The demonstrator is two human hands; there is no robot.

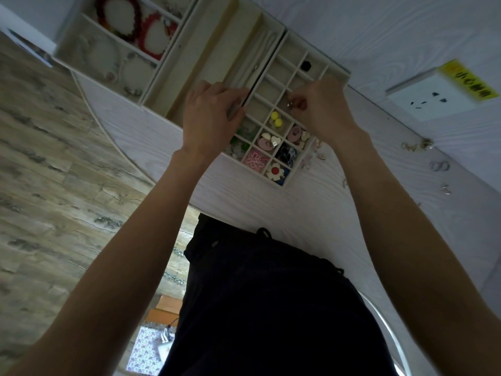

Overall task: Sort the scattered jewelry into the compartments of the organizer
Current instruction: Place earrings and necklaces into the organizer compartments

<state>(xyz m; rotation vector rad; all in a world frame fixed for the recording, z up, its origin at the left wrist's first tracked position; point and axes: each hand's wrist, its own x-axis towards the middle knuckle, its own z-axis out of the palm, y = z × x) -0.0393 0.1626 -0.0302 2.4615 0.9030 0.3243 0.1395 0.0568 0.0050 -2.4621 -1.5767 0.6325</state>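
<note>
Item: small metal earring being placed into gridded organizer tray.

White table [311, 213]; organizer tray [273, 183] with long axis running away from the person, slightly leftward; left hand [208, 118] curled over the tray's left rim, steadying it; right hand [325, 109] pinching a small metal earring [290, 105] at the fingertips, over a mid-grid compartment just beyond the yellow beads [276, 119]. Earring's orientation too small to tell. Next move, judged: lower, let go, then reach right for loose pieces [439, 166].
</note>
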